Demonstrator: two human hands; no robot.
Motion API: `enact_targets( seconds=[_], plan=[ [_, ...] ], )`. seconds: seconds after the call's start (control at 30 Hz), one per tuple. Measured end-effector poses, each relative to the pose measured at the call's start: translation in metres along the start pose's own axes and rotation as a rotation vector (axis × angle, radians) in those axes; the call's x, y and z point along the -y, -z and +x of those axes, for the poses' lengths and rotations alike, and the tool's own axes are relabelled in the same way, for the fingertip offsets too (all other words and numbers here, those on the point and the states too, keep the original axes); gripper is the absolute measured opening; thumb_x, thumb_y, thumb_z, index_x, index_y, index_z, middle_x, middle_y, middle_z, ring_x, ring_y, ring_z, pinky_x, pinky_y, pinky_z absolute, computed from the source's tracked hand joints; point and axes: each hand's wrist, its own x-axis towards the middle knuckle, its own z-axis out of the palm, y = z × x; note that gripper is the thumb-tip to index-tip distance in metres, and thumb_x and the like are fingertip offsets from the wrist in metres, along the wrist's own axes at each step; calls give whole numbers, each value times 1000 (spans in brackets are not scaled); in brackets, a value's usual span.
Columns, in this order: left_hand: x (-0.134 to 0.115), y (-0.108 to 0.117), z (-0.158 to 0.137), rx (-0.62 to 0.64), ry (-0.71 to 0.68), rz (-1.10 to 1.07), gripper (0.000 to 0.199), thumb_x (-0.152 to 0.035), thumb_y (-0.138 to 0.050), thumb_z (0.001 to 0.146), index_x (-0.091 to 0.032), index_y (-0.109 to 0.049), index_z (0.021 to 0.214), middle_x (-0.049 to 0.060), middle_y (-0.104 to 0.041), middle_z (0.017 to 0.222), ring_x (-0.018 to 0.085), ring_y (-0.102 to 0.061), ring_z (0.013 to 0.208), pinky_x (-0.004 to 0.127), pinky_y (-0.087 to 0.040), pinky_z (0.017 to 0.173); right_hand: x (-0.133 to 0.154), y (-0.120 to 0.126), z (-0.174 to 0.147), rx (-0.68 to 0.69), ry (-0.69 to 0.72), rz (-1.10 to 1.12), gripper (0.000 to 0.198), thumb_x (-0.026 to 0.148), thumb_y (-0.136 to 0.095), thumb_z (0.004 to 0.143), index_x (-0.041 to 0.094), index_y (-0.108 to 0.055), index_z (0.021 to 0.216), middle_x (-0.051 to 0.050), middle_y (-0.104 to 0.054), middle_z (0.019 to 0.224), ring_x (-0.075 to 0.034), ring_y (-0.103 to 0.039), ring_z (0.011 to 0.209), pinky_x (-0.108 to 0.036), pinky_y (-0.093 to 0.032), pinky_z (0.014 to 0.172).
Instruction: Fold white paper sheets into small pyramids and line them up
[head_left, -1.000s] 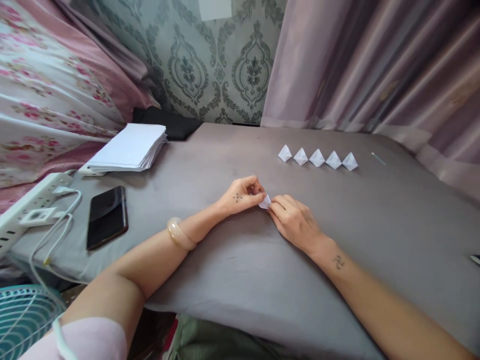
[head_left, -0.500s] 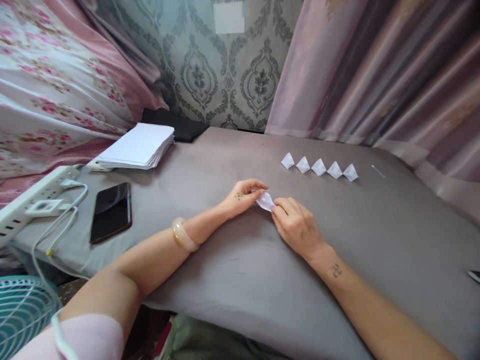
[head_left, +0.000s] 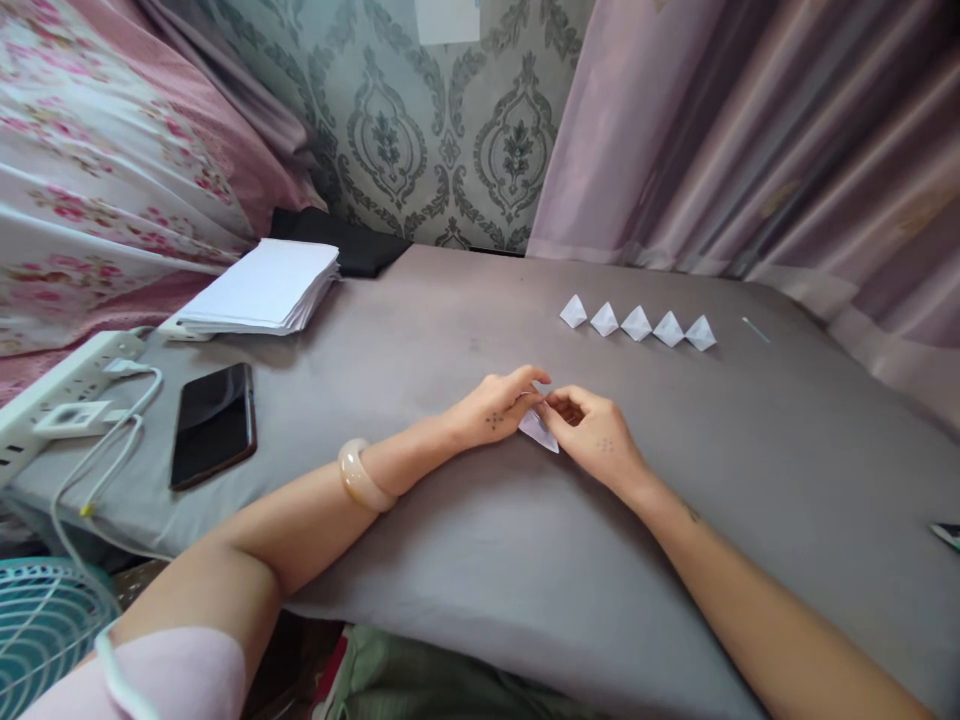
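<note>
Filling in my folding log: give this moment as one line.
left hand + right hand: pinching small white paper piece | five folded paper shapes in row beyond

Bare grey surface (head_left: 465, 560) around hands; folded pieces (head_left: 636, 325) beyond, phone (head_left: 212, 423) left.

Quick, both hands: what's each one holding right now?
Left hand: closed, pinching the folded paper piece.
Right hand: closed, pinching the same paper piece.

Left hand (head_left: 495, 410) and right hand (head_left: 592, 435) pinching folded paper piece (head_left: 540, 428), grey table (head_left: 450, 330), five paper pyramids (head_left: 636, 325)
</note>
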Motion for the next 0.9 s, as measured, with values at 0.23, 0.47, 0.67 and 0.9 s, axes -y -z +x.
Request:
enact_targets(
  seconds=[0.23, 0.47, 0.67, 0.9],
  plan=[
    [-10, -6, 8, -173, 410, -663, 42, -49, -53, 89, -8, -59, 92, 13, -69, 84, 19, -68, 73, 30, -57, 63, 1, -1, 5, -161, -211, 109, 16, 35, -65, 71, 19, -65, 70, -3, -68, 60, -16, -61, 49, -28, -48, 49],
    [-20, -12, 5, -127, 471, -654, 26, -22, -65, 82, -6, -59, 101, 6, -67, 71, 15, -66, 62, 28, -57, 58, -7, -7, 5, -197, -230, 169, 19, 36, -64, 73, 19, -62, 80, -3, -70, 65, -17, -64, 49, -30, -53, 51],
    [-10, -16, 2, -134, 338, -423, 26, -32, -57, 87, -10, -64, 99, 2, -64, 65, 10, -59, 53, 21, -50, 52, -13, -15, 4, -146, -112, 79, 24, 37, -59, 79, 17, -65, 92, -5, -71, 66, -20, -69, 62, -31, -54, 60],
    [-9, -15, -1, -145, 226, -177, 21, -31, -52, 88, -13, -62, 84, 2, -64, 62, 10, -57, 53, 19, -42, 51, -9, -13, 3, -71, -105, 51, 23, 38, -52, 84, 19, -66, 83, -4, -69, 63, -18, -66, 56, -30, -52, 57]
  ],
)
